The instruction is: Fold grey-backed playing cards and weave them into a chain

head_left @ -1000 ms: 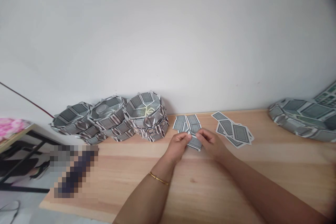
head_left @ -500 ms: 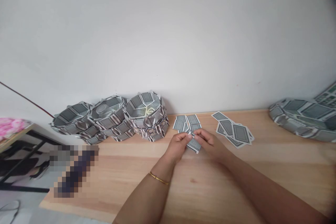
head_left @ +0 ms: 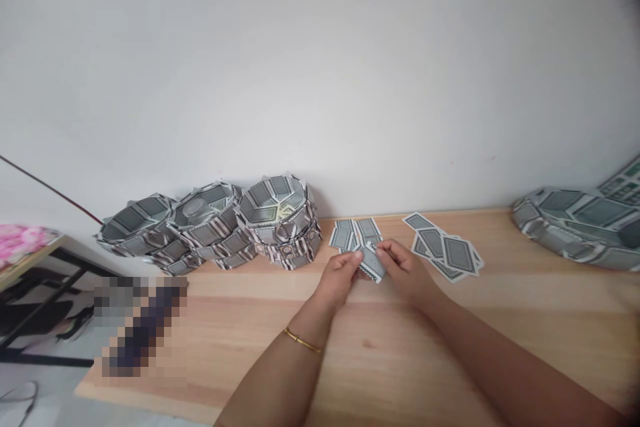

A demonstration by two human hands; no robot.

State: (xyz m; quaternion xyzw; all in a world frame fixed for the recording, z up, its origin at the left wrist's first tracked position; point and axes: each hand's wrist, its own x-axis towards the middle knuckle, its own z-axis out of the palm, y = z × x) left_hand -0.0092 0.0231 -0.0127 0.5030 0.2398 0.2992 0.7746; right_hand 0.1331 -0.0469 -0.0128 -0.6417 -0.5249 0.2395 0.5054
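Between my hands is a grey patterned playing card (head_left: 371, 263), tilted, with its white edge showing. My left hand (head_left: 341, 276) pinches its left side between thumb and fingers. At the card's right edge, my right hand (head_left: 400, 267) is closed with thumb and fingertips on it. Just beyond the hands lie more playing cards (head_left: 343, 235), fanned in two small groups. To the right, a loose spread of playing cards (head_left: 457, 253) rests on the wooden table (head_left: 370, 347).
Stacked round baskets made of folded cards (head_left: 280, 220) stand at the left by the wall. Another card basket (head_left: 575, 227) sits at the far right. A pixelated dark object (head_left: 145, 333) lies near the left edge, with a black-framed shelf (head_left: 50, 280) beyond, topped by something pink.
The card in my hands has turned and tilted, showing more of its face. My right hand has shifted slightly right and up, so my fingertips are farther apart.
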